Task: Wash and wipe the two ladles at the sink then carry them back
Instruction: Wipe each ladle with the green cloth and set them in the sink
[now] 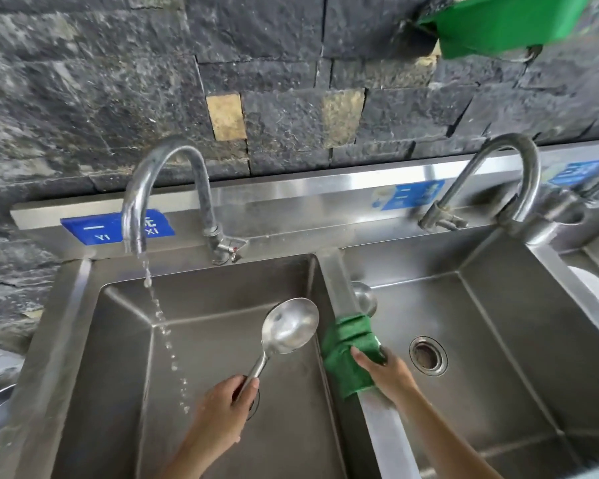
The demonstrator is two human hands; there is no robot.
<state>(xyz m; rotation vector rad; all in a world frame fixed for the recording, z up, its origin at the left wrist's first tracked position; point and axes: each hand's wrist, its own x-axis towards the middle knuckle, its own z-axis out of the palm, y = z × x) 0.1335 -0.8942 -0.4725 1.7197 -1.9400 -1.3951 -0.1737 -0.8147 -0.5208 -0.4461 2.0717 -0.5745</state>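
Observation:
My left hand (222,407) grips the handle of a steel ladle (287,328) and holds it over the left basin (125,357), bowl up and facing me. A thin stream of water (159,319) falls from the left tap (166,191), to the left of the ladle and clear of it. My right hand (386,369) grips a green cloth (350,350) draped over the divider between the basins. The second ladle's bowl (363,297) sticks out beyond the cloth, in the right basin; its handle is hidden under cloth and hand.
The right basin (516,340) has a round drain (428,356) and its own tap (509,181) with no water coming out. A dark stone wall rises behind. A green object (505,22) hangs at the top right. A third basin's edge (592,288) shows at far right.

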